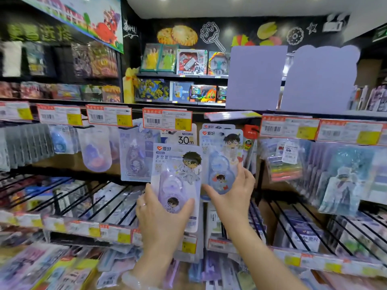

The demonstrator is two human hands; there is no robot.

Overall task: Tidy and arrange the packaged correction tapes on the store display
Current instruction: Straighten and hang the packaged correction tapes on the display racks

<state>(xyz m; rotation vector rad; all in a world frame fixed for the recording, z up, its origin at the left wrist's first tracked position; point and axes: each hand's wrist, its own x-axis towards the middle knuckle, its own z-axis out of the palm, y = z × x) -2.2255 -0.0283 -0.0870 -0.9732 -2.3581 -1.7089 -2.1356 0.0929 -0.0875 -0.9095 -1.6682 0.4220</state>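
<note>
**Correction tape wall: mid-tidy, plenty left**

Head cam is the only view, so here goes. The left hand (161, 214) has its fingers wrapped round the bottom of a pale purple carded correction tape pack with a cartoon boy on it (177, 181), held up in front of the pegs and not hung on anything yet. The right hand (232, 191) grips the lower edge of a light blue carded correction tape pack with the same sort of cartoon (222, 162), thumb in front, and that one looks like it's hanging on its hook in the top row, just beside the purple one.

My read: roughly the middle of the job. The purple pack needs a peg, and the lower black wire rack (88, 197) has packs lying at all angles, so there's lots left to straighten.

Surroundings: a row of red-and-white price tags with yellow boxes (167, 120) runs along the shelf edge above the pegs. It's a stationery and toy shop, with boxed toys on the back shelves (191, 61) under a black wall with chalk-style doodles (209, 34).
</note>
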